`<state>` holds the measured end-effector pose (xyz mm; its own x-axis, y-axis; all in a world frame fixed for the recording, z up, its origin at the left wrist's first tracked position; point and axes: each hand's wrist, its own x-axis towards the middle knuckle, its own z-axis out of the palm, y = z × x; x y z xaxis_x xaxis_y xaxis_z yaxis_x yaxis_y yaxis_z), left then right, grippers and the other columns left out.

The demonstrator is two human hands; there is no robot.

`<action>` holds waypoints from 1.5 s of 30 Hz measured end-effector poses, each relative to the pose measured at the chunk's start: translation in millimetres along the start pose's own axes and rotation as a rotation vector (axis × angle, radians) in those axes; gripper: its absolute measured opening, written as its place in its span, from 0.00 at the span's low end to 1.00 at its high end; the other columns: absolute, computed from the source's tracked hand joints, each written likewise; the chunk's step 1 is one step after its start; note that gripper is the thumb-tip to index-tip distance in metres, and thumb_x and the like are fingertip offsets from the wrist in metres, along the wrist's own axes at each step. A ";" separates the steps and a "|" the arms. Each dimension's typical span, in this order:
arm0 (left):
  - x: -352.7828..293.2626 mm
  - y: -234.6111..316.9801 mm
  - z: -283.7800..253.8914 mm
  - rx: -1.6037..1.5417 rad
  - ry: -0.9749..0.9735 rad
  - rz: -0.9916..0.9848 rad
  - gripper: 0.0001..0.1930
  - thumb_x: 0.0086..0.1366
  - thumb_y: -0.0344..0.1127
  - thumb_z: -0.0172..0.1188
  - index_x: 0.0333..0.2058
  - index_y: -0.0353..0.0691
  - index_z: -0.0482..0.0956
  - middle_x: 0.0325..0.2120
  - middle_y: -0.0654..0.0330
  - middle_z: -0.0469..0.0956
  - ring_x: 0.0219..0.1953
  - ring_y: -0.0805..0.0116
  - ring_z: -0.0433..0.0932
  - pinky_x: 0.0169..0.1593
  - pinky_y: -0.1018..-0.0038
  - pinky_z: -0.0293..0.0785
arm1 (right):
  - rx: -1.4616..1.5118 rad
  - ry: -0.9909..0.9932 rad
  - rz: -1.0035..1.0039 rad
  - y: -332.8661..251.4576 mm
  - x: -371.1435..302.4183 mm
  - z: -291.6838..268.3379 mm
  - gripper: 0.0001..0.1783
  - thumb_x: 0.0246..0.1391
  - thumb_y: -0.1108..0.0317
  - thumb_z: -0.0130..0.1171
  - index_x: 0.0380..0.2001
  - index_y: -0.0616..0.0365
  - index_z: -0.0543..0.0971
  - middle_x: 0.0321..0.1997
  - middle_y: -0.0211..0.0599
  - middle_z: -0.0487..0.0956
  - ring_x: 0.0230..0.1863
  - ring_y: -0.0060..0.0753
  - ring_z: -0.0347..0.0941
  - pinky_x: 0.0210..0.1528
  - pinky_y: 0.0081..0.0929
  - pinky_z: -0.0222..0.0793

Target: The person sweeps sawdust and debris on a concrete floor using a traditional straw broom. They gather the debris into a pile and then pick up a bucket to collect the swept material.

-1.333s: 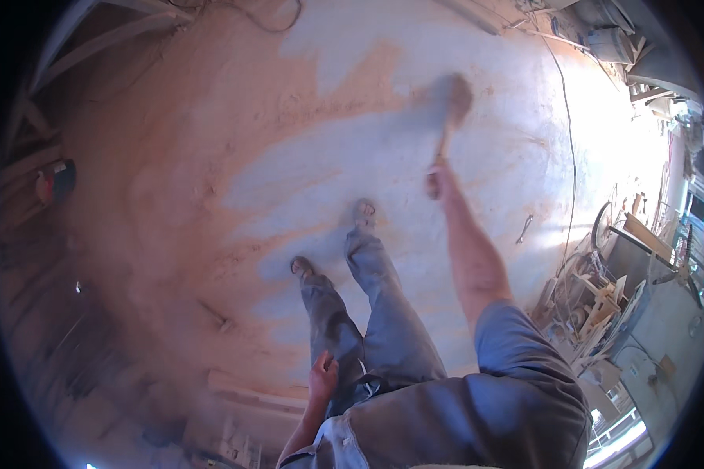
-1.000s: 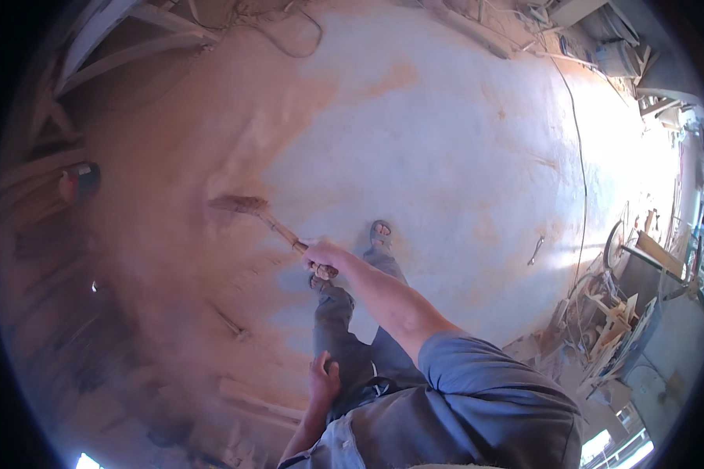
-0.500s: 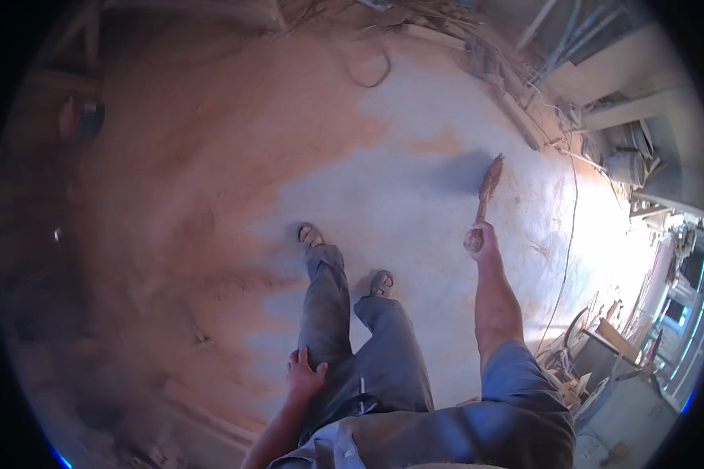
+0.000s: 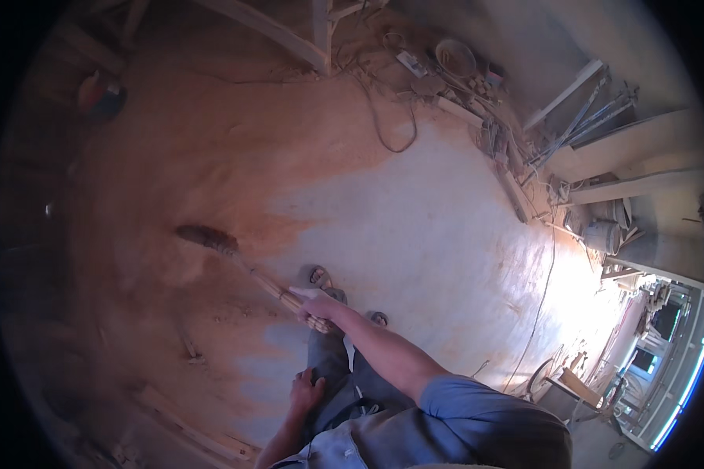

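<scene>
My right hand [image 4: 318, 303] is closed round the handle of a short hand broom [image 4: 263, 281]. The arm crosses in front of my body, and the broom's dark bristle head lies to the left, at reddish-brown dust [image 4: 258, 180] on the floor. Whether the bristles press on the floor is hard to tell. My left hand [image 4: 308, 391] rests on my left thigh, thumb apart from the fingers, holding nothing. Below the right hand are my sandalled feet, the left one [image 4: 319, 276] beside the dust's edge.
Pale swept floor [image 4: 414, 234] spreads to the right of the dust. A cable loop [image 4: 395, 144] lies ahead. Wood scraps [image 4: 508, 184], a bucket [image 4: 602, 236] and a round tub [image 4: 455, 59] line the far right. A thin cord [image 4: 541, 305] runs along the right; a timber [image 4: 199, 430] lies lower left.
My right hand has swung the broom from the far right across to the left, over the dust. My left hand stays on my thigh. The view has shifted, showing more of the far side.
</scene>
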<state>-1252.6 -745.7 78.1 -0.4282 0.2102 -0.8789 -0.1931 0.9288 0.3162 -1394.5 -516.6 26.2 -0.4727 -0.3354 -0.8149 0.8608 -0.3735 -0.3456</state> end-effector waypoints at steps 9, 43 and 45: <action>-2.7 28.7 -3.2 -0.091 0.051 -0.065 0.28 0.63 0.49 0.54 0.58 0.38 0.69 0.53 0.40 0.70 0.56 0.41 0.69 0.58 0.54 0.66 | 0.488 0.596 -0.004 19.0 -60.4 -208.1 0.05 0.42 0.70 0.59 0.20 0.53 0.72 0.14 0.30 0.70 0.11 0.27 0.67 0.10 0.26 0.64; 77.7 321.7 -74.0 -0.262 0.006 -0.104 0.25 0.63 0.41 0.57 0.56 0.34 0.71 0.47 0.42 0.78 0.50 0.49 0.79 0.53 0.63 0.73 | 0.150 0.892 -0.677 -437.4 32.7 -441.9 0.50 0.38 0.79 0.57 0.70 0.49 0.56 0.27 0.33 0.74 0.18 0.27 0.68 0.12 0.27 0.63; 78.3 317.7 -63.4 -0.289 0.030 -0.115 0.26 0.63 0.42 0.57 0.56 0.33 0.71 0.47 0.43 0.78 0.49 0.49 0.79 0.53 0.63 0.74 | 0.110 0.980 -0.789 -478.8 -1.1 -453.5 0.49 0.39 0.77 0.57 0.69 0.50 0.57 0.31 0.35 0.75 0.23 0.26 0.70 0.16 0.26 0.66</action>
<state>-1403.4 -453.5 132.3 -0.4141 0.0953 -0.9052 -0.4832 0.8198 0.3073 -1720.7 54.9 -18.4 -0.4710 0.7738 -0.4236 0.3668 -0.2649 -0.8918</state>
